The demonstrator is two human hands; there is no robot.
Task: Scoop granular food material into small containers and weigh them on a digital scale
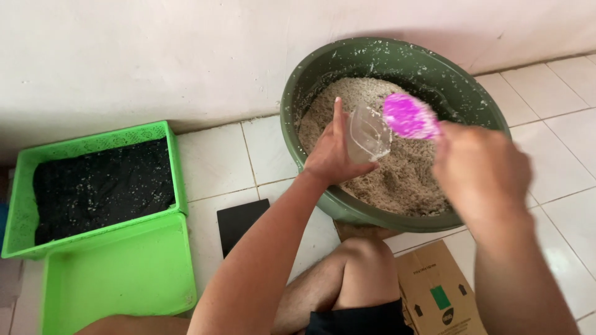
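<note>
Arms reach over the green basin [310, 80]; your left hand [332, 155] grips a clear cup [367, 133], your right hand [481, 170] clasps a pink scoop [408, 116] beside it.

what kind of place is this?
Probably a home floor corner used for messy prep work: white floor tiles against a plain wall, a green basin of grainy mix, green trays and a cardboard box.
</note>
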